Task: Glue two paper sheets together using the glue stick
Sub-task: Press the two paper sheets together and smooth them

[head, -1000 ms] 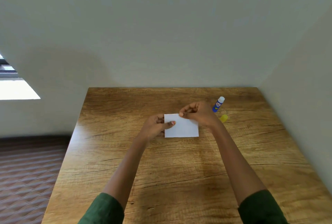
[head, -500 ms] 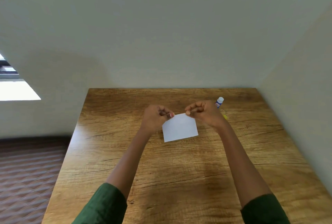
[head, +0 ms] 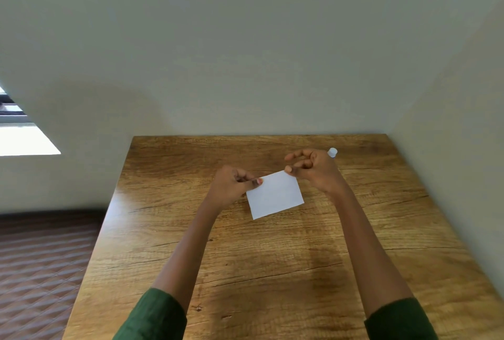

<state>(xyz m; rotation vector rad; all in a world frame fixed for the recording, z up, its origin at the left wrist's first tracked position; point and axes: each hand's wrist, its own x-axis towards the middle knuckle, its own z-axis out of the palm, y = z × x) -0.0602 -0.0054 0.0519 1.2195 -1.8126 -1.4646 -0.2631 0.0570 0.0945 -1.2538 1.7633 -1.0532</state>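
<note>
A small white paper sheet [head: 275,194] is held tilted above the wooden table [head: 245,263], near its middle. My left hand [head: 231,185] pinches the sheet's upper left corner. My right hand [head: 313,167] pinches the upper right corner with thumb and fingers. I cannot tell whether it is one sheet or two stacked. Behind my right hand only the white end of the glue stick [head: 332,152] shows; the rest of it is hidden.
The table stands in a corner, with a wall along its far edge and another close on the right. To the left the table edge drops to a dark patterned floor [head: 41,266].
The sheet lay flat with both hands on it; now both hands have lifted its far edge and it hangs tilted. My right hand now covers most of the glue stick and the yellow cap.
</note>
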